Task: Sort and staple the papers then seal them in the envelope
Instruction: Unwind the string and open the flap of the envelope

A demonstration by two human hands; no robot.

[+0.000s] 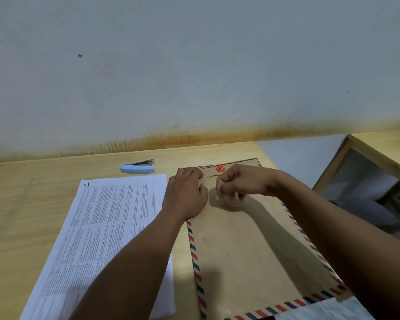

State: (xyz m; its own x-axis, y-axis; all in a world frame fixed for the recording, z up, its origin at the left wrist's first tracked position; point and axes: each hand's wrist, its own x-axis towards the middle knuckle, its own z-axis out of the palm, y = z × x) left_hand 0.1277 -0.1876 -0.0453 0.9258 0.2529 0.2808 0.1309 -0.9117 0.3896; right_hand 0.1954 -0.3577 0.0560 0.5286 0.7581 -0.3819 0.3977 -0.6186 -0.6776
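Observation:
A brown envelope [252, 245] with a red and blue striped border lies flat on the wooden desk [32, 218], with a red round fastener [220, 168] at its top edge. My left hand [186, 195] rests flat on the envelope's upper left corner, fingers fairly straight. Just below the fastener, my right hand [238, 184] hovers with its fingers curled and pinched together, apparently on a thin closure string that is too fine to see clearly. A stack of printed papers [106, 227], marked "1" at the top left, lies to the left of the envelope, partly under my left forearm.
A light blue stapler [138, 166] lies at the back of the desk, near the wall. A white sheet corner [321, 310] pokes out under the envelope's bottom edge. To the right, beyond the desk's edge, stands a wooden shelf unit [383, 153].

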